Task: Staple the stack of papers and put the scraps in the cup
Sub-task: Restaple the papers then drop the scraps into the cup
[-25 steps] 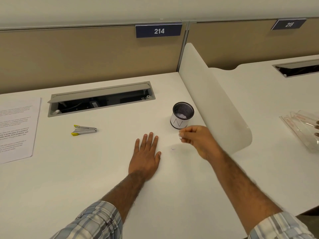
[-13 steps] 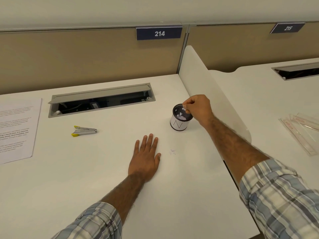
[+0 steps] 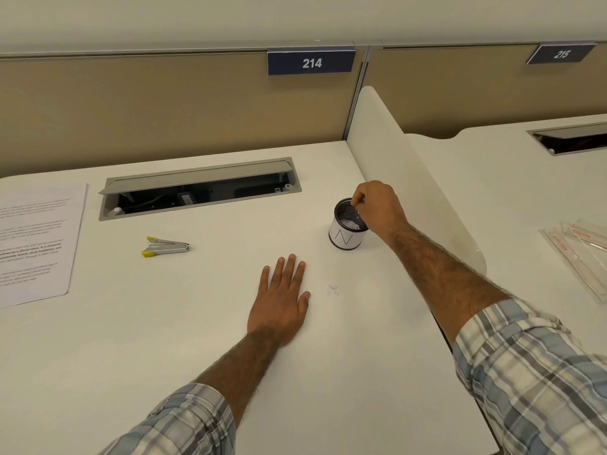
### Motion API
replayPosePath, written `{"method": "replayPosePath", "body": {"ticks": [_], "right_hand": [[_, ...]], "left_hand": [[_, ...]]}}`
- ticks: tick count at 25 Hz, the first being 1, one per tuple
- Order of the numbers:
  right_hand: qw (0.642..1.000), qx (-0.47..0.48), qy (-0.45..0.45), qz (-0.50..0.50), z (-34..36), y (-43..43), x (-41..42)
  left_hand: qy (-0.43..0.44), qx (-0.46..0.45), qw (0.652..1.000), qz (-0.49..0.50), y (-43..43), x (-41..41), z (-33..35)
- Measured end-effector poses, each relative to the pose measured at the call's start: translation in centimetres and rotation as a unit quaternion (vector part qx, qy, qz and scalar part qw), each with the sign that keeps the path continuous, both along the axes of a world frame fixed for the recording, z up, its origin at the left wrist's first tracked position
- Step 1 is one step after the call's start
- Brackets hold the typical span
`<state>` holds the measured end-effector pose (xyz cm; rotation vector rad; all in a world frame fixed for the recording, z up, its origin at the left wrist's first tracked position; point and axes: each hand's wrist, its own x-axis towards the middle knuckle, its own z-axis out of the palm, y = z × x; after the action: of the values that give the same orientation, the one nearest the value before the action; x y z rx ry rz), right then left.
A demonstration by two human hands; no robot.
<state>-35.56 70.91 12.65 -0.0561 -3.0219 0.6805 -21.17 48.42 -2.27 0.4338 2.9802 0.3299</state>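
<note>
Right hand (image 3: pixel 377 208), grip pinched together, hangs over the cup (image 3: pixel 343 238); left hand (image 3: pixel 279 308) lies spread flat.

- White desk (image 3: pixel 197 339) in front of you, and your left hand (image 3: pixel 282 307) lies flat on it, fingers straight.
- Printed papers (image 3: pixel 33 244) sit at the far left edge.
- Stapler (image 3: pixel 166 247) lies between papers and hand.
- Cup (image 3: pixel 343 238) stands upright, back right.
- One small scrap (image 3: pixel 333 289) sits just right of your hand.
</note>
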Motion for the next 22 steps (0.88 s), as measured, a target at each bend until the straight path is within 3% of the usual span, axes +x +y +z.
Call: {"method": "replayPosePath", "body": {"ticks": [13,15,17,22], "right_hand": [[0.987,-0.151,-0.026,-0.043,0.0,0.4,0.2],[0.974,-0.218,-0.029,-0.047,0.2,0.3,0.5],[0.938,-0.338,-0.017,-0.072,0.6,0.2,1.2],[0.799,-0.59,0.014,-0.117,0.4,0.6,5.2]], "left_hand": [[0.0,0.002,1.0,-0.002,0.0,0.0,-0.1],[0.0,0.006,1.0,-0.001,0.0,0.0,-0.1],[-0.001,0.007,1.0,-0.002,0.0,0.0,0.0],[0.001,0.0,1.0,0.0,0.0,-0.1,-0.1]]}}
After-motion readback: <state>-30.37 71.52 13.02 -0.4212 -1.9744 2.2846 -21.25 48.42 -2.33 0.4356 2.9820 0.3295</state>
